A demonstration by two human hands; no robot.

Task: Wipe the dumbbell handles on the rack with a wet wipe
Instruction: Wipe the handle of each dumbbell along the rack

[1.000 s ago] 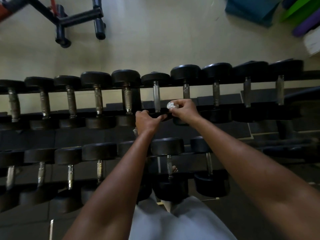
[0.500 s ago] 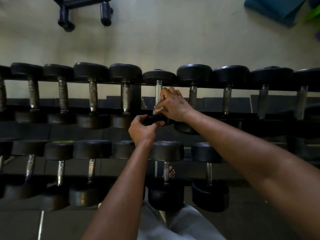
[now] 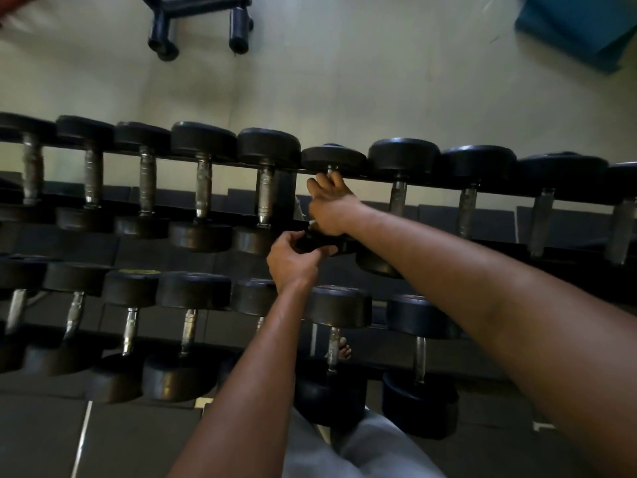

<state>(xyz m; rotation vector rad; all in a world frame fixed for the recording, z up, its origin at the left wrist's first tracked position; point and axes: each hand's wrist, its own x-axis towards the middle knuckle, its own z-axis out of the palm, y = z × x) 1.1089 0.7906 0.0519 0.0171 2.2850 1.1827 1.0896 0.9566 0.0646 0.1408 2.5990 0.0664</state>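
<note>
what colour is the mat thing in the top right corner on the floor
Teal blue, a flat pad lying on the pale floor; the head view shows it.

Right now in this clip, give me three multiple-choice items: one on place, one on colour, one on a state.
1. Where is the right hand?
A. on an upper-row dumbbell handle
B. on the floor
C. on the blue mat

2. What colour are the dumbbell heads?
A. red
B. black
C. yellow

3. What is the left hand doing?
A. hanging free
B. lying flat on the floor
C. gripping the near head of that dumbbell

Answers: 1 A, its fingers wrap the handle, a bit of white wipe showing below; 2 B, every head is black; 3 C, fingers curl round the head.
</note>
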